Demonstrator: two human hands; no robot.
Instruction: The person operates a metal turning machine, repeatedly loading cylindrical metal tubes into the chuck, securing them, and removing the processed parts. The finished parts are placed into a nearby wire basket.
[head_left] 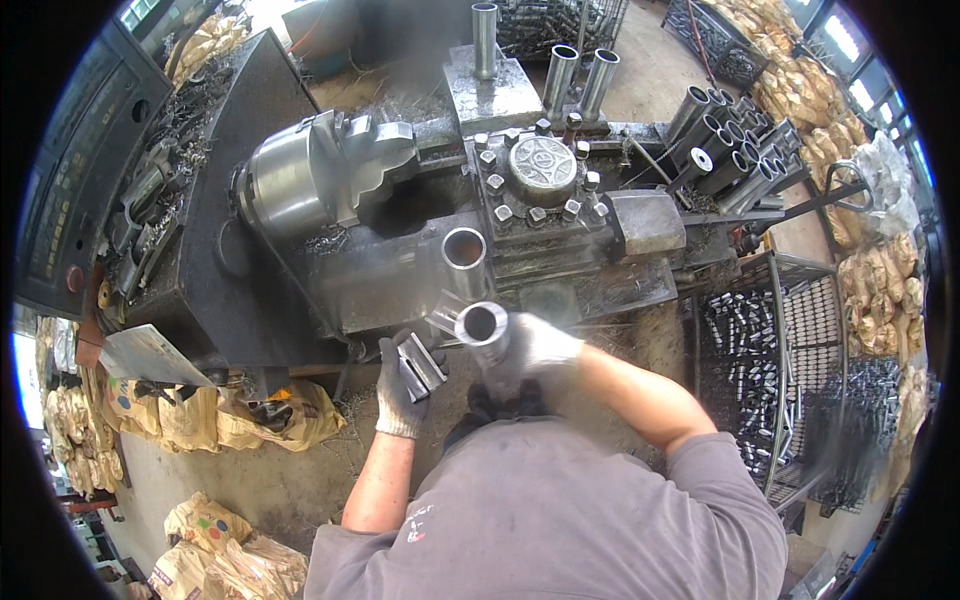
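In my gloved left hand (400, 398), a grooved metal piece (422, 370) rests between thumb and fingers. My gloved right hand (540, 348) is wrapped round a shiny metal tube (484, 340), its open end facing up; this hand is slightly blurred. Just beyond that tube, another metal tube (464, 262) stands upright on the front of the lathe. Left of it is the lathe's large chuck (300, 175) with stepped jaws, and farther right sits the square tool post (542, 170), ringed with bolts. Neither hand touches the lathe.
Several tubes (725, 145) stand bunched at the right end of the machine. Three more, including a tall tube (484, 40), stand behind the tool post. Wire bins (775, 370) of small metal parts are at right. Sacks (275, 415) lie below the lathe's left side.
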